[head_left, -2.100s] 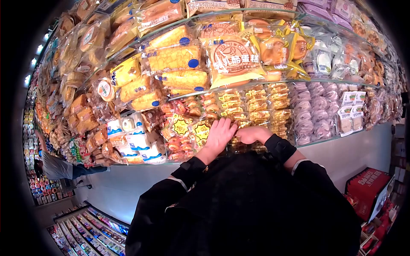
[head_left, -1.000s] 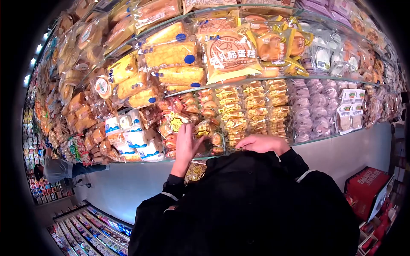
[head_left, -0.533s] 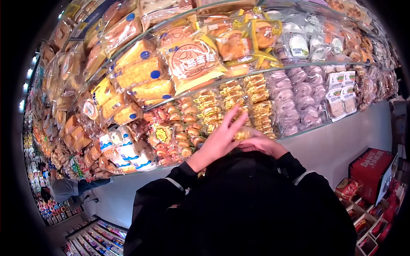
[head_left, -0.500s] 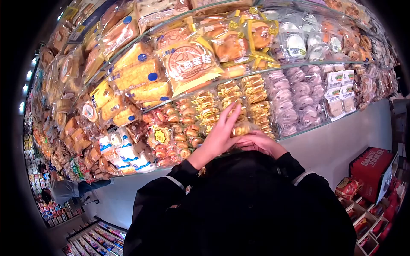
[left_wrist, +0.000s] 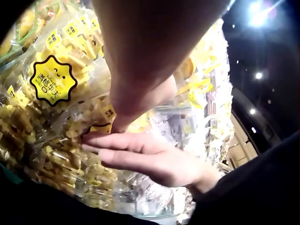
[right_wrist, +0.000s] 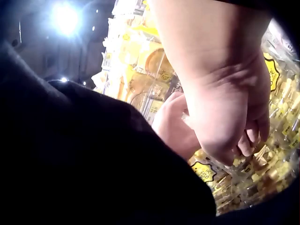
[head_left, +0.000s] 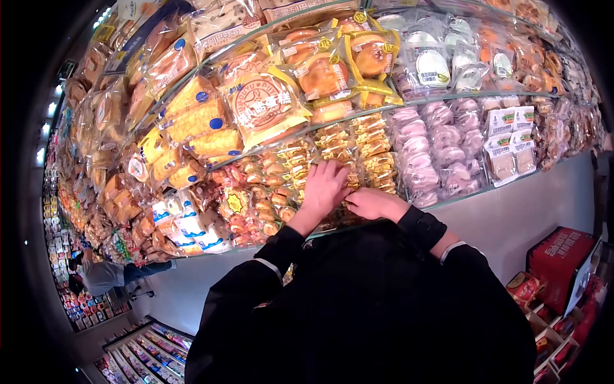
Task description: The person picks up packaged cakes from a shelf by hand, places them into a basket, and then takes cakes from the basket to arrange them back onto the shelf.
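Clear bags of small waffles with yellow star-shaped labels stand in rows on the lower shelf. My left hand lies over one of these rows, its fingers side by side and slightly bent, with the tips partly hidden. My right hand is close beside it at the front of the row. In the left wrist view the right hand's fingers stretch nearly straight to a yellow label on a waffle bag. Another labelled waffle bag shows just behind. The right wrist view has both hands low over the bags.
A glass shelf above carries large cake packs and long yellow bread packs. Pale purple packs stand to the right, white-and-blue packs to the left. A red box is at lower right. A person is at far left.
The left hand first moved left to the neighbouring bags, then returned. Half a second ago both hands held a waffle bag near the body; now they are down among the waffle rows. The head view has shifted right.
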Motion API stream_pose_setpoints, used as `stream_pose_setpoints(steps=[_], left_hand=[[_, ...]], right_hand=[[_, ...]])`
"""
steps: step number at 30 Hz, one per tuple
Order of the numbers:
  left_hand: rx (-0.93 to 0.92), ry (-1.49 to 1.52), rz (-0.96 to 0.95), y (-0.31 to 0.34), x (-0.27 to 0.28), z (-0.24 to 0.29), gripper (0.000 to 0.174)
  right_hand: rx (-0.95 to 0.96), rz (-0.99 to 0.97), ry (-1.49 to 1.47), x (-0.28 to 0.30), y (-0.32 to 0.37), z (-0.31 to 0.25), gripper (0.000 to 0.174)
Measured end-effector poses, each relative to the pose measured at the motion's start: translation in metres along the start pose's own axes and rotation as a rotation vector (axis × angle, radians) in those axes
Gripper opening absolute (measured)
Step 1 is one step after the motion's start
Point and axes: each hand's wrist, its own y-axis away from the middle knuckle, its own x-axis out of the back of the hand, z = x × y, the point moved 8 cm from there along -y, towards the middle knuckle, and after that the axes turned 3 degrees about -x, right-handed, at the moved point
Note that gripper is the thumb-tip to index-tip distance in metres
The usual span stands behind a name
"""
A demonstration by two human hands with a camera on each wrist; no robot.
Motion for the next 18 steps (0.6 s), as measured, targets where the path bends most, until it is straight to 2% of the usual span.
stream_pose_setpoints(steps=[2, 4, 5, 7, 9, 14, 17, 18], left_hand=[[0.071, 0.024, 0.025, 0.009, 0.009, -0.009, 0.046], [0.0, 0.041, -0.008, 0.021, 0.002, -0.008, 0.041], [0.001, 0.028, 0.027, 0.022, 0.0, -0.008, 0.034], [0.013, 0.011, 0.035, 0.019, -0.002, -0.01, 0.031], [0.035, 0.007, 0.049, 0.017, -0.004, -0.01, 0.026], [0.031, -0.016, 0.073, 0.015, -0.003, -0.014, 0.025], [0.023, -0.034, 0.042, 0.015, -0.006, -0.014, 0.024], [0.016, -0.048, 0.011, 0.014, -0.008, -0.014, 0.022]], right_hand=[[0.022, -0.035, 0.015, -0.004, 0.002, 0.0, 0.025], [0.048, -0.076, 0.029, -0.01, 0.001, -0.001, 0.026], [0.04, -0.121, 0.047, -0.014, -0.005, 0.001, 0.027], [0.009, -0.189, 0.058, -0.015, -0.024, 0.011, 0.027], [-0.019, -0.164, 0.059, -0.006, -0.033, 0.019, 0.026], [-0.047, -0.215, 0.193, -0.017, -0.025, 0.014, 0.026], [-0.058, -0.405, 0.28, -0.016, -0.03, 0.001, 0.028], [-0.055, -0.404, 0.285, -0.007, -0.032, -0.002, 0.028]])
